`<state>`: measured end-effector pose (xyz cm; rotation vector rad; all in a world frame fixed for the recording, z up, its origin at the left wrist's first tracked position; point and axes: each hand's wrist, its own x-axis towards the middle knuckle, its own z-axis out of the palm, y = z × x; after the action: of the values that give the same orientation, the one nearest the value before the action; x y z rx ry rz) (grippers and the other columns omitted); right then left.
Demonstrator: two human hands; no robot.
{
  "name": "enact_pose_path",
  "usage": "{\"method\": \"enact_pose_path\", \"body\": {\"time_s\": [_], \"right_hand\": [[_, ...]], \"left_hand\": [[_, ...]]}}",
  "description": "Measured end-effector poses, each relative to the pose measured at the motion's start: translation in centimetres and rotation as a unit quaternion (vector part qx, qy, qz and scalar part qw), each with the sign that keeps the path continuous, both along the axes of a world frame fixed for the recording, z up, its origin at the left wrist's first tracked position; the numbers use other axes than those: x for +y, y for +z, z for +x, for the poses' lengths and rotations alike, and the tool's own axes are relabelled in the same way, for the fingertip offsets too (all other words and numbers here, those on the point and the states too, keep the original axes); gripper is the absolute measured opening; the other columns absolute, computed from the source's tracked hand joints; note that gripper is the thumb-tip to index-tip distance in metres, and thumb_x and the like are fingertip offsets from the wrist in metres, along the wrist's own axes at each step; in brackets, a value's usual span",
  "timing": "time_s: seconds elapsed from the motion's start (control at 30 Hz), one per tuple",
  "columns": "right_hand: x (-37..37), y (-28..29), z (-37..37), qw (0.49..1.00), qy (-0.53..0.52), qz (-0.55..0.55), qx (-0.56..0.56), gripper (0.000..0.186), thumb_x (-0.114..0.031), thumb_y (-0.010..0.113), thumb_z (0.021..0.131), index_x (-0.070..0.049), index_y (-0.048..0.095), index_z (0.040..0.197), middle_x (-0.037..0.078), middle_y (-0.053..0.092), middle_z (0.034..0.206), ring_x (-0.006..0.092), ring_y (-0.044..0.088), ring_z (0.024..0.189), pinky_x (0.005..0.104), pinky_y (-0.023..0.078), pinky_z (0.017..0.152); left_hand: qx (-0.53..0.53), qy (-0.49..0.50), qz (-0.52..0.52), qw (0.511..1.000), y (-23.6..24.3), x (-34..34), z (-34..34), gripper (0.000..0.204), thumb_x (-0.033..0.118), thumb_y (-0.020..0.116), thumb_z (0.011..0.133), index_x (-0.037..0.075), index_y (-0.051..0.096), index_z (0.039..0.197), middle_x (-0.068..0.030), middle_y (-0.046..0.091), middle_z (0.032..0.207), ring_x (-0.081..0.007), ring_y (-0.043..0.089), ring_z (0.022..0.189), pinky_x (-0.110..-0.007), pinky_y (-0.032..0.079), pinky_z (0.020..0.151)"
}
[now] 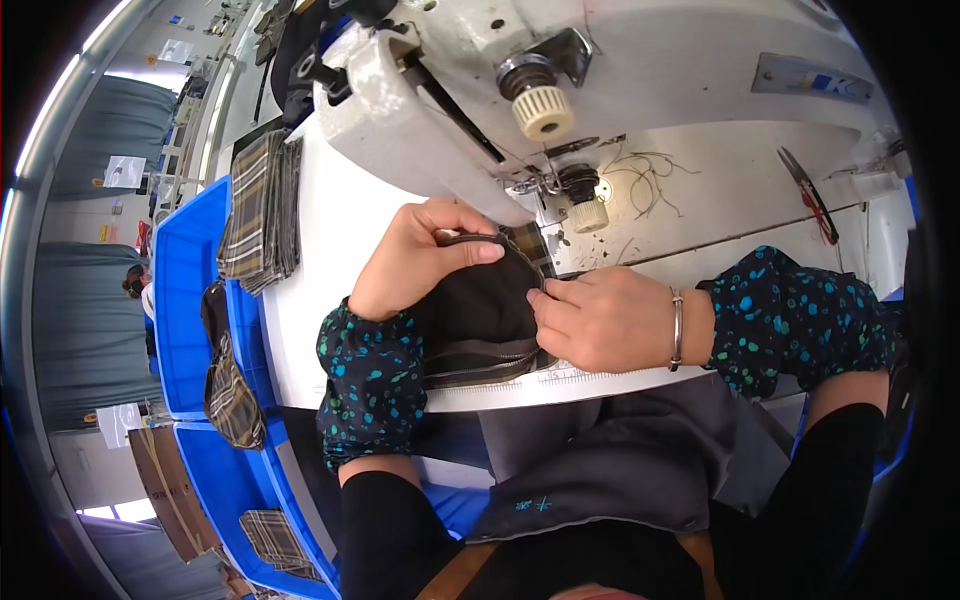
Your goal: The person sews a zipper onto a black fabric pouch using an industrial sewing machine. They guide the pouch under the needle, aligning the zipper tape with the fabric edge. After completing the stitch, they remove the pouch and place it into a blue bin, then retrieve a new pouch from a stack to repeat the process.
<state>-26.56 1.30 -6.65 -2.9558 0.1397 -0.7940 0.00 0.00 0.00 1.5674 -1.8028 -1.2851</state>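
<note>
A dark fabric piece (475,305) lies on the white sewing table just in front of the needle area of a sewing machine (400,110). A zipper (480,362) runs along its near side, and a bit of plaid cloth (527,240) shows at its far edge. My left hand (415,255) pinches a folded edge of the fabric between thumb and fingers. On the other side, my right hand (610,318) is closed on the fabric's right edge, fingertips pressed together. The needle itself is hard to make out.
Loose threads (645,180) and red-handled scissors (812,195) lie on the machine bed to the right. A stack of plaid cloth pieces (262,210) stands at left. Blue bins (190,290) line the table's left side, holding more plaid pieces. A ruler strip (580,374) edges the table.
</note>
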Motion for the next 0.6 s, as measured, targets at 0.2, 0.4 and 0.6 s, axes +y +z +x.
{"method": "enact_pose_path", "body": {"time_s": [0.2,0.4,0.6], "right_hand": [[0.3,-0.1,0.2,0.996,0.004,-0.062,-0.061,0.021,-0.02,0.068,0.075,0.0,0.07,0.08,0.025,0.075,0.097,0.0249,0.072,0.077,0.0324,0.06,0.061],[0.3,-0.2,0.1,0.992,-0.006,-0.104,-0.067,0.023,-0.021,0.068,0.074,0.001,0.072,0.081,0.025,0.076,0.097,0.0237,0.07,0.075,0.0321,0.057,0.061],[-0.1,0.6,-0.2,0.988,-0.093,-0.095,-0.082,0.026,-0.019,0.068,0.074,0.002,0.075,0.089,0.023,0.077,0.097,0.0184,0.068,0.072,0.0303,0.052,0.061]], "left_hand": [[-0.24,0.004,-0.251,0.938,-1.8,1.0,-4.0,0.018,0.006,0.082,0.084,0.002,0.073,0.099,-0.0117,0.072,0.09,-0.0251,0.069,0.08,-0.035,0.053,0.072],[-0.217,0.03,-0.213,0.952,-2.4,-0.1,-4.5,0.019,0.005,0.086,0.082,0.0,0.075,0.097,-0.007,0.073,0.083,-0.0167,0.062,0.068,-0.032,0.05,0.064],[-0.158,0.054,-0.11,0.98,-2.8,-0.7,-3.7,0.019,0.003,0.085,0.084,-0.002,0.076,0.1,-0.004,0.073,0.08,-0.01,0.061,0.068,-0.027,0.05,0.065]]}}
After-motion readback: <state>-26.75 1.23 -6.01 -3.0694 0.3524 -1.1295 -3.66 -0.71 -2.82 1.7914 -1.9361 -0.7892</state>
